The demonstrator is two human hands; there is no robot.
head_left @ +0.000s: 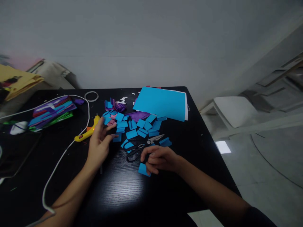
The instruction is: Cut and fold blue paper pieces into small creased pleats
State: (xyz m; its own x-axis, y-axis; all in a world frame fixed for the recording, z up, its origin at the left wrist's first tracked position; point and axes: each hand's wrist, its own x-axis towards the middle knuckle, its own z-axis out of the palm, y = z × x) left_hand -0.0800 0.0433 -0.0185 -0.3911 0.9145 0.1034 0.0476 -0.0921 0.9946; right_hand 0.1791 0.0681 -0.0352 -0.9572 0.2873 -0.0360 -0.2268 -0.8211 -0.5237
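My left hand [100, 142] is open, fingers apart. Its fingertips are at the left edge of a pile of small folded blue paper pieces [132, 134], close to a yellow hot glue gun [84, 135]. My right hand [162, 158] is loosely curled with its fingers apart, and I see nothing gripped in it. Below its fingertips lies a single blue paper piece [143, 169], partly covered. Black-handled scissors [148, 142] rest across the pile, just beyond the right hand. Pink paper [112, 121] and a pleated purple paper strip [120, 107] sit by the blue pieces.
Blue sheets [163, 102] lie at the back right of the black table [127, 201]. A bundle of coloured paper [53, 112], a ring of tape [91, 96] and a white cord [58, 167] are on the left. A white stool [234, 110] stands on the right.
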